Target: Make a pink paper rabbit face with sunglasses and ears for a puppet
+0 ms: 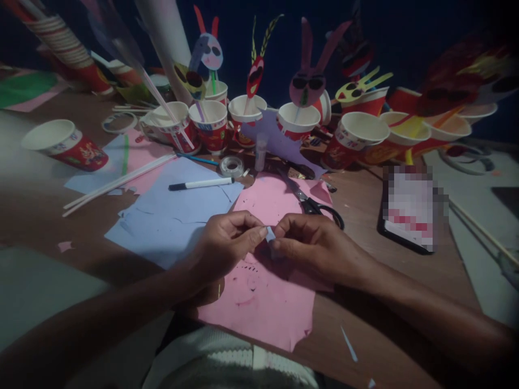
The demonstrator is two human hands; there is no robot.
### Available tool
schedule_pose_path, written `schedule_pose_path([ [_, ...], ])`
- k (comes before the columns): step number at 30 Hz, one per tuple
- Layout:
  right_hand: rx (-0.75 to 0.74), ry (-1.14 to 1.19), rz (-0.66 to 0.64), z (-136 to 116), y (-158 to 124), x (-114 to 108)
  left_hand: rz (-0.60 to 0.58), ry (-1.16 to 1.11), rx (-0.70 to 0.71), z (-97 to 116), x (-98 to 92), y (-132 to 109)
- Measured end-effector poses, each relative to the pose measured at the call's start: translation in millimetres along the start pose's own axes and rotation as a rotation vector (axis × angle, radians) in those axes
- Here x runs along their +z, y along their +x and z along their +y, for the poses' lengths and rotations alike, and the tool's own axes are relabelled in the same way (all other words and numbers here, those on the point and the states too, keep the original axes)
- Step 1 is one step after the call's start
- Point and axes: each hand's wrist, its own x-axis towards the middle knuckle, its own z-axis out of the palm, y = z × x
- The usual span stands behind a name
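Note:
Between both hands is a small piece of light blue paper [270, 234]. My left hand [233, 237] pinches its left side between thumb and fingers. From the right, my right hand [308, 240] closes its thumb and fingers on the same piece. Below them lies a sheet of pink paper [267, 308] with cut edges and dark marks. Blue paper sheets [162, 210] are spread to the left, with a black-and-white marker [201, 184] on top. Black-handled scissors [310, 202] rest on the pink sheet just beyond my right hand.
Several red-and-white paper cups [298, 120] stand along the back, some holding paper animal faces on sticks. One cup [67, 145] tilts at the left. White straws [121, 181], a tape roll [231, 166] and a glue stick [261, 153] lie nearer. A phone [409, 210] is at right.

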Motion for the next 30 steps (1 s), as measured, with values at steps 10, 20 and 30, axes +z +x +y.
schedule_pose_path([
  [10,-0.064,-0.263,0.093,3,2,-3,0.035,0.517,0.324,-9,-9.8,-1],
  [20,-0.087,-0.665,0.139,0,3,0,-0.247,1.179,0.611,-18,-18.5,-17],
  [30,-0.01,-0.777,0.192,5,5,9,-0.269,1.223,0.692,-21,-20.1,-14],
])
